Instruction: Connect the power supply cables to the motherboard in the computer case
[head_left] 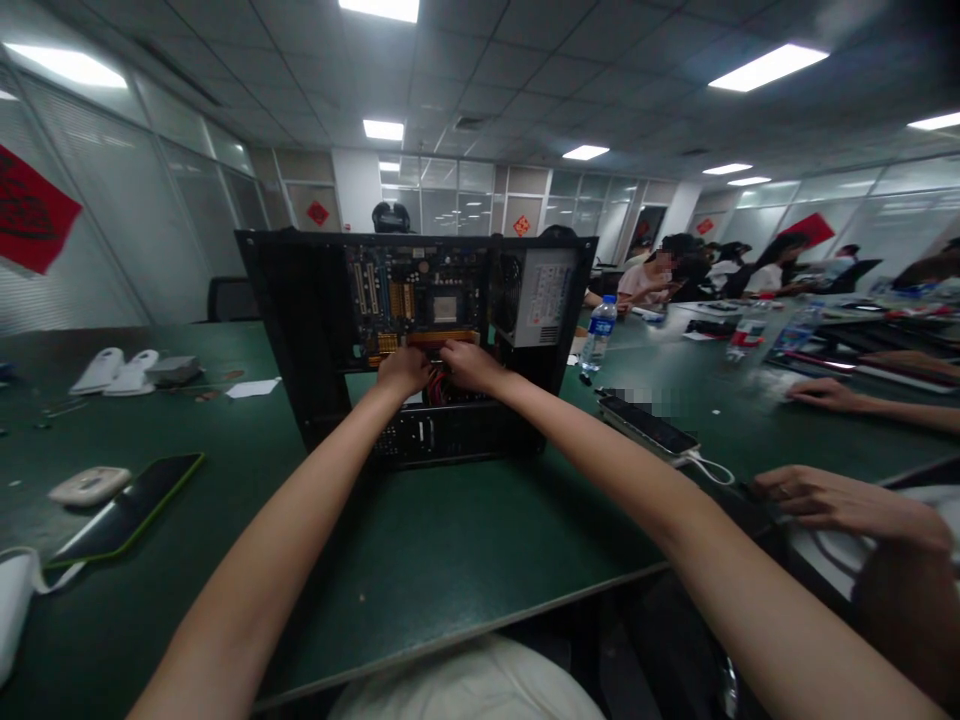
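An open black computer case (300, 330) stands on the green table with its inside facing me. Inside it are a motherboard (390, 270) with a square metal-topped chip (445, 308) and, at the upper right, a silver power supply (541, 298). My left hand (405, 370) is closed at the lower edge of the motherboard, near the yellow slots. Close beside it, my right hand (474, 367) is closed too, just below a long orange-brown strip (454, 338). Red cables (437, 384) hang between and below the hands. Whatever the fingertips pinch is hidden.
On the green table (450, 540) to the left lie a phone (127, 510), a white case (90, 486) and a grey block (174, 371). Rightward are a water bottle (598, 335), another phone (649, 420) with a white cable, and a neighbour's hands (847, 505).
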